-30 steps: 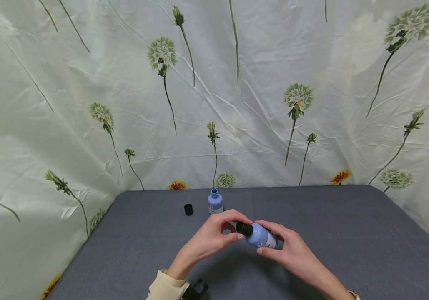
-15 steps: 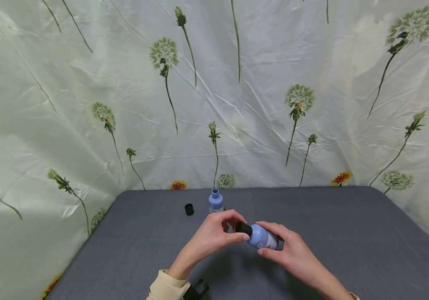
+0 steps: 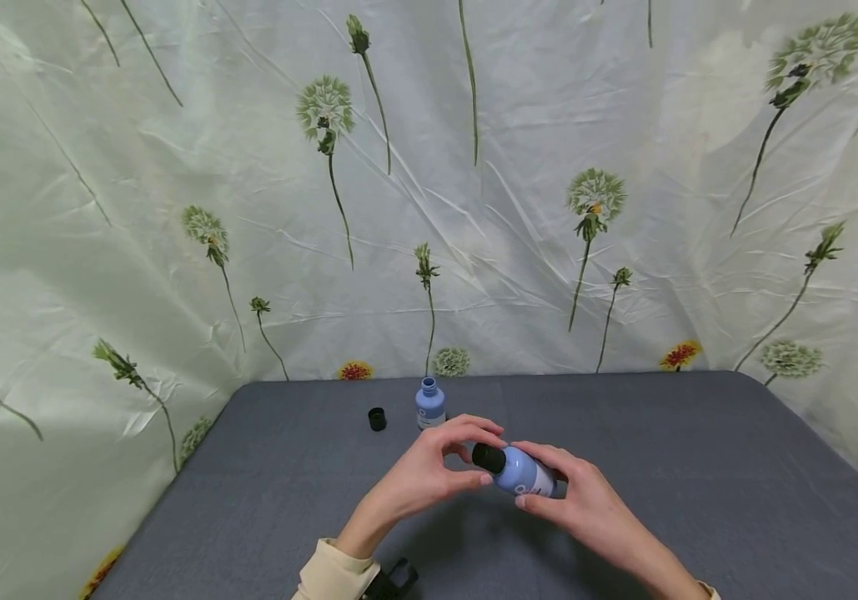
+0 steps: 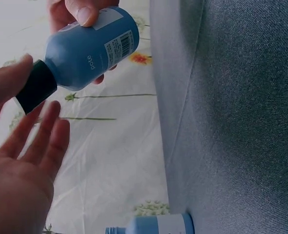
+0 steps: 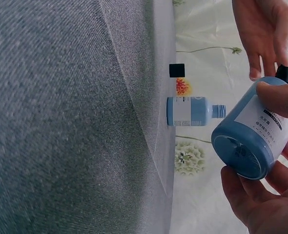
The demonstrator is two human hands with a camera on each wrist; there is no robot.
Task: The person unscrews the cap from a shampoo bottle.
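Note:
My right hand (image 3: 582, 496) holds a light blue bottle (image 3: 522, 473) tilted above the table, with thumb and fingers on opposite sides of its body. The bottle's white label and glossy base show in the right wrist view. A black cap (image 4: 37, 87) sits on its neck. My left hand (image 3: 432, 468) has its thumb and index finger about this cap; in the left wrist view the other fingers are spread below it. A second blue bottle (image 3: 430, 404) stands upright behind my left hand, uncapped, its neck bare. Left of it another black cap (image 3: 377, 419) lies on the table.
The grey cloth-covered table (image 3: 661, 450) reaches back to a pale curtain (image 3: 504, 200) printed with dandelions. A black wrist strap piece (image 3: 391, 579) hangs by my left cuff (image 3: 338, 571).
My left fingers have shifted round the cap: half a second ago the thumb was further across, and now it has drawn back. The held bottle stays almost in place.

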